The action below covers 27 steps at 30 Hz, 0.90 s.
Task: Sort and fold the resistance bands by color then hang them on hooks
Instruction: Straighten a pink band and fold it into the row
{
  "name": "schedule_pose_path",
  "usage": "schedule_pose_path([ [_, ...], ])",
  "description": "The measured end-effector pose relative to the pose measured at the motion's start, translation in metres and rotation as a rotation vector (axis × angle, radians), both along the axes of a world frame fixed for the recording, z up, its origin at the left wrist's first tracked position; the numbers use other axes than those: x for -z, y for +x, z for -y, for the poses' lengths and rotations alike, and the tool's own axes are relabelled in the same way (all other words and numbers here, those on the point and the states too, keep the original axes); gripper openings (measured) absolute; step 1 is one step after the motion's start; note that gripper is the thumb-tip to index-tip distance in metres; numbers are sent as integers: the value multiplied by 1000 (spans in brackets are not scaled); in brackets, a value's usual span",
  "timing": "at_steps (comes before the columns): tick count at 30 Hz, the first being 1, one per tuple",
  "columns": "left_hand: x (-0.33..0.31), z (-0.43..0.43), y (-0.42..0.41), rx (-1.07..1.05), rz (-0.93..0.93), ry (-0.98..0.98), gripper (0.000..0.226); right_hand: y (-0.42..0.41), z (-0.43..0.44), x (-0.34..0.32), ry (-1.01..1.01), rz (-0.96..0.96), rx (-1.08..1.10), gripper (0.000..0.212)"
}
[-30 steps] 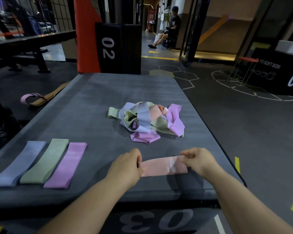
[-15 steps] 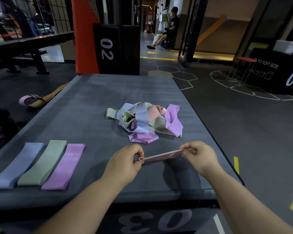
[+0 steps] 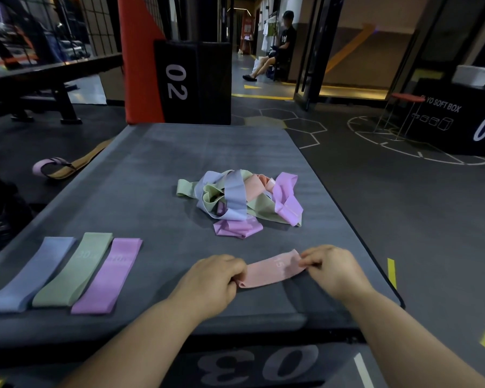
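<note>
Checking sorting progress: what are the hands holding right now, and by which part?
The pink band: the left hand pinches its left end, the right hand its right end.

Only the person's two arms showed. The left hand (image 3: 207,278) and the right hand (image 3: 331,268) were bare. The left forearm (image 3: 140,340) and the right forearm (image 3: 403,331) were bare too, uncovered all the way to the near edge of the view.

Gym: numbered soft plyo boxes (image 3: 196,82), weight bench (image 3: 48,77), marked rubber floor (image 3: 403,219).
</note>
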<state>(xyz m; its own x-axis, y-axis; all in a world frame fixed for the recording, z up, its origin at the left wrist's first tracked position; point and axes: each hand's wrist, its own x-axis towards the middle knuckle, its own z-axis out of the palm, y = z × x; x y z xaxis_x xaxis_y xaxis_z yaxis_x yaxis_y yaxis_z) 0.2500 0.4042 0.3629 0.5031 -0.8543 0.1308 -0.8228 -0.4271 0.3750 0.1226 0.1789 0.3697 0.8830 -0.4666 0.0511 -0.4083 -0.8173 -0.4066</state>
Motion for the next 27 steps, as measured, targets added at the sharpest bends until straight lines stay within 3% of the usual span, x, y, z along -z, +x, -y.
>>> schedule_pose_path([
  [6,0,0,1,30,-24,18,27,-4,-2,1,-75,34,-64,16],
  [12,7,10,-6,-63,-16,72,34,3,-10,12,-104,63,72,16],
  [16,11,12,-12,-33,35,142,44,5,-15,20,-185,18,62,35],
  [19,12,11,-12,32,52,243,48,6,-13,27,-253,28,-6,37],
  [22,10,8,-11,57,35,298,49,5,-11,27,-213,-157,-43,49],
  [25,13,6,-12,57,40,331,51,2,-12,24,-197,-238,-71,116],
  [27,15,5,-12,52,38,342,52,1,-13,27,-203,-272,-64,131],
])
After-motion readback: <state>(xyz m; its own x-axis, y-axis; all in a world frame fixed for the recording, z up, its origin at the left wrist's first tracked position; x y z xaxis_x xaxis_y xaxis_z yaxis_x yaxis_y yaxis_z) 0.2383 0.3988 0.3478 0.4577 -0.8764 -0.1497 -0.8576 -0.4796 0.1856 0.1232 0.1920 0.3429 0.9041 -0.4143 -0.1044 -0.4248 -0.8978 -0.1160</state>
